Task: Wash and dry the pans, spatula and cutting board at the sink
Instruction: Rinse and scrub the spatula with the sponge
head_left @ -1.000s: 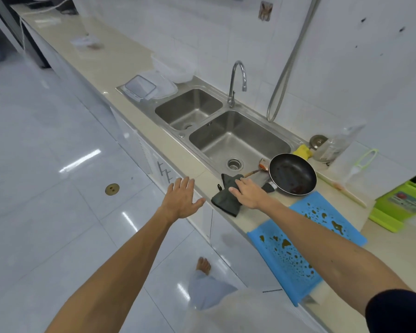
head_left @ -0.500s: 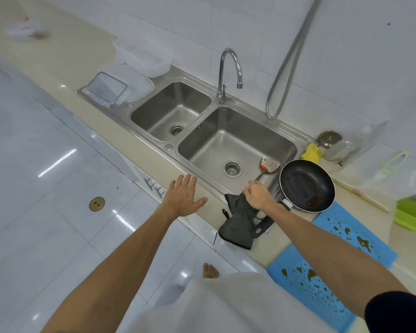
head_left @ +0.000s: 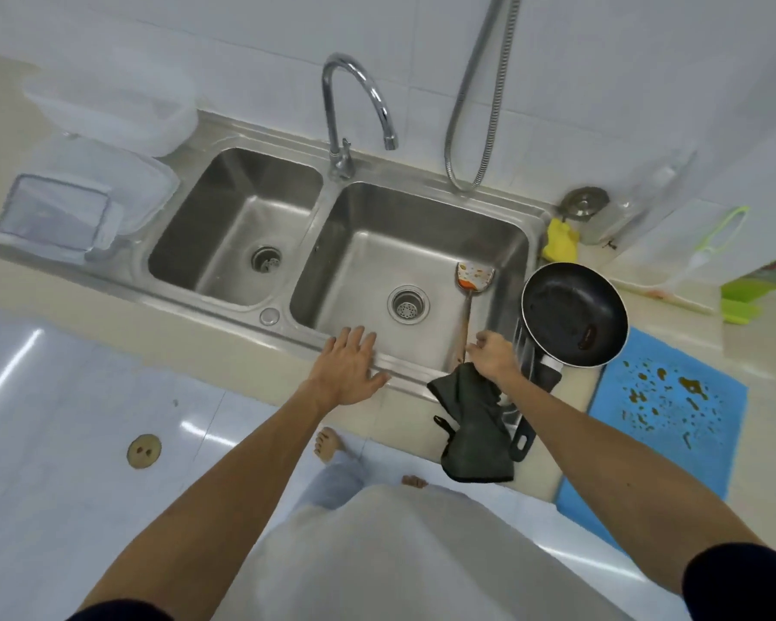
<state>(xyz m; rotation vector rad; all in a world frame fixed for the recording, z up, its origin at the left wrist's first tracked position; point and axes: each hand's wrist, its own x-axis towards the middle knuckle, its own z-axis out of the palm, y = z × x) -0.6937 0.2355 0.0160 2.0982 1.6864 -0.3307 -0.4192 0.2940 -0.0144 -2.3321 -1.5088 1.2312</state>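
The spatula (head_left: 474, 277) lies in the right basin (head_left: 422, 212) of the sink, its stained blade near the drain and its thin handle leaning up on the front wall. The right hand (head_left: 493, 356) is at the end of this handle with the fingers curled, but I cannot tell if it really holds it. Just beside its wrist lie a dark cloth (head_left: 473, 423) and the black pan (head_left: 572, 313) on the sink's right edge, while the left hand (head_left: 348, 367) rests flat with spread fingers on the front rim.
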